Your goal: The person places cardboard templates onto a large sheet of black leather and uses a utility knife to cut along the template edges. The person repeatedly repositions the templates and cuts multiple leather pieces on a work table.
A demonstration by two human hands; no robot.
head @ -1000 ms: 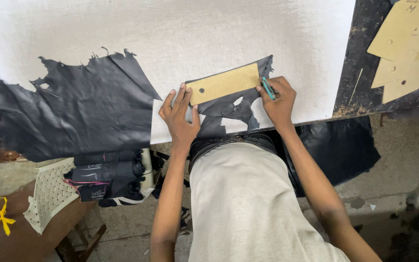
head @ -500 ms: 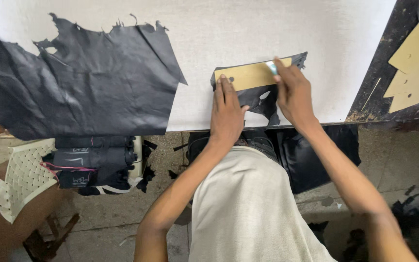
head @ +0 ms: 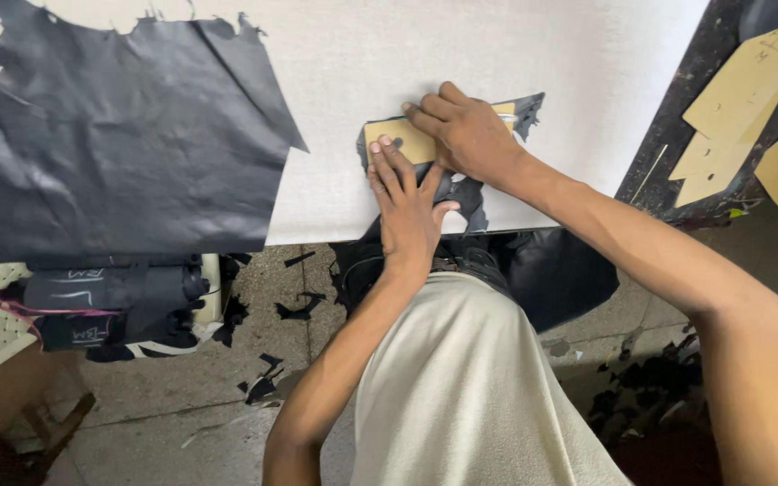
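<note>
At centre frame, your left hand lies flat, fingers spread, pinning the tan card template on the small black leather piece so it cannot shift. Your right hand curls over the template's right part; whether it grips anything, I cannot tell.

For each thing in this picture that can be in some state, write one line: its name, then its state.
Tan card template: flat on the small black piece, pinned under both hands.
Small black leather piece: flat on the white board, ragged-edged.
Large black leather sheet: spread flat, edge overhanging.
White board: partly covered.
Left hand: fingers spread, pressing down.
Right hand: on the template; whether it holds a tool cannot be told.
Rolled black bundle: rolled up.
</note>
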